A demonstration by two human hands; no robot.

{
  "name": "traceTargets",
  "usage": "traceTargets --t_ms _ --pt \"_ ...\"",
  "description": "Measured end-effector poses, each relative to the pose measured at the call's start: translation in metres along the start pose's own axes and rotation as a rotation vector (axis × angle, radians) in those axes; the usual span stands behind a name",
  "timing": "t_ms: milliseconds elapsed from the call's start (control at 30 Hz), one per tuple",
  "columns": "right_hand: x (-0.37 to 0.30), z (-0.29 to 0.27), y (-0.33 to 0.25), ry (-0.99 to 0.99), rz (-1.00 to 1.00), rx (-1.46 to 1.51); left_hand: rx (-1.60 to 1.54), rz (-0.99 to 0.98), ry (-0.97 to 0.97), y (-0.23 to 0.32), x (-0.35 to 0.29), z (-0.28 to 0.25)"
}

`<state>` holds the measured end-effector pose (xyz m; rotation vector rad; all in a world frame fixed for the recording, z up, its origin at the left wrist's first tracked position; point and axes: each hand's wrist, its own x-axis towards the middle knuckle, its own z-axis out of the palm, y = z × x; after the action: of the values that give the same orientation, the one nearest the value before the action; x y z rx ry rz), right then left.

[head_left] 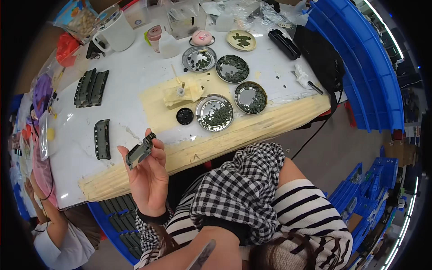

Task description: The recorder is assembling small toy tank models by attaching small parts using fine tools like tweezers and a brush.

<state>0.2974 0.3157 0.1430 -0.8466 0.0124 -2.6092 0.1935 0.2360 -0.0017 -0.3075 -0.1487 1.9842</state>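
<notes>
1. One dark olive moulded part (141,152), a small blocky plastic piece, is held up in the left hand (150,180), above the near edge of the counter (130,90). The grip is closed lightly on it: thumb on one side, fingertips on the other, palm turned toward the camera.
2. Left of the held part, a similar long olive strip (102,139) lies flat on the counter; farther back from it, a cluster of like strips (91,87) lies side by side.
3. Handling, as a judgement: the held part looks light, rigid and hard-skinned, so a pinch across its long flat sides should suffice. Its small raised details look likely to snap if squeezed at the ends.
4. Right of the held part, a black round lid (184,116) sits beside four shallow metal dishes (214,113) of tiny dark pieces, on and around a yellowish mat (157,108).
5. Right hand (211,252): low in the frame, below the held part. A thin grey blade-like tool (202,254) shows at it, but whether the fingers close on it cannot be told.
6. Far right of the held part, blue bins (360,58) stand stacked past the counter's edge.
</notes>
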Motion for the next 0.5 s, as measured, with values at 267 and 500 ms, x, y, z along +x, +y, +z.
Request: traceTargets --t_ms 267,500 --pt "-0.050 -0.050 -0.018 -0.199 0.151 -0.393 0.201 0.110 0.040 -0.003 0.000 0.002" --pt "-0.149 -0.060 -0.066 1.124 -0.247 -1.908 0.681 0.255 0.136 -0.004 -0.004 0.010"
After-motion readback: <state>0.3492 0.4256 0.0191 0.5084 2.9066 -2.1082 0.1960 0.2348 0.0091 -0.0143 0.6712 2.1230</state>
